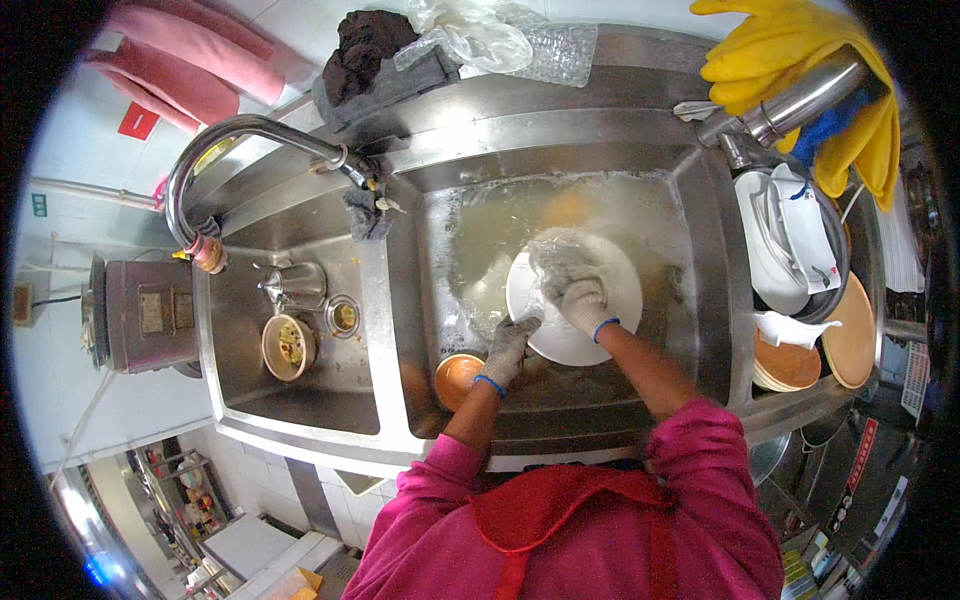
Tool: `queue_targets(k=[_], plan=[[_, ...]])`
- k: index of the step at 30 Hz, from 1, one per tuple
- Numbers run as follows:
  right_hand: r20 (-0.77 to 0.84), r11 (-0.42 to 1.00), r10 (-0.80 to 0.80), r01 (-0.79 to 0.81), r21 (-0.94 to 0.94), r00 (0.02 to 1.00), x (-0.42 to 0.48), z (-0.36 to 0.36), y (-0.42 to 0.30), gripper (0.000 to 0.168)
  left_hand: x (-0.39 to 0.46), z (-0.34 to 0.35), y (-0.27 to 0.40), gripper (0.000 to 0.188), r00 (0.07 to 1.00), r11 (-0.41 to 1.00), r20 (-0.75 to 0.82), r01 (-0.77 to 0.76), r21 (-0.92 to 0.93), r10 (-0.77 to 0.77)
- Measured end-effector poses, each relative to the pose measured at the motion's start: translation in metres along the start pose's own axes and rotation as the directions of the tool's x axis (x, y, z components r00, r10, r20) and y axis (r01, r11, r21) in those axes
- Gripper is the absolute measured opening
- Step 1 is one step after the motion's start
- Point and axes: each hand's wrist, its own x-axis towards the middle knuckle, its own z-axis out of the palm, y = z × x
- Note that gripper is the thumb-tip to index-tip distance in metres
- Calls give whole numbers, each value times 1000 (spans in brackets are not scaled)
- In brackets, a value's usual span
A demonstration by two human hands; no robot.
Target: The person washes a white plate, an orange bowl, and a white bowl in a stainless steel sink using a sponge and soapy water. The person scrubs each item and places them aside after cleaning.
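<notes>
In the large basin of cloudy water, a round white plate point(574, 345) is held tilted at the surface. My left hand point(512, 346), in a wet grey knitted glove with a blue cuff, grips the plate's left edge. My right hand point(586, 304), gloved alike, presses a blurred, grey, wet scrubbing pad or cloth point(559, 262) on the plate's face; its exact kind cannot be told. Beside my left wrist, an orange-brown bowl point(456, 381) sits in the near left corner of the basin.
The smaller left basin holds a metal pitcher point(300, 285) and a bowl with food scraps point(289, 347). A curved faucet point(251, 124) arches over it. On the right stand white dishes point(772, 247) and brown bowls point(787, 364). Yellow rubber gloves point(765, 52) hang at the back right.
</notes>
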Motion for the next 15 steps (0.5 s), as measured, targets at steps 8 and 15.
queue_targets(k=[8,15], plan=[[-20,768,-65,63,637,998,2,-13,17,51,4,-8,-11,32,999,997,1,-36,62,36],[-54,478,-129,110,871,990,-8,-58,-6,50,22,-29,-33,23,930,817,122,-363,447,346]])
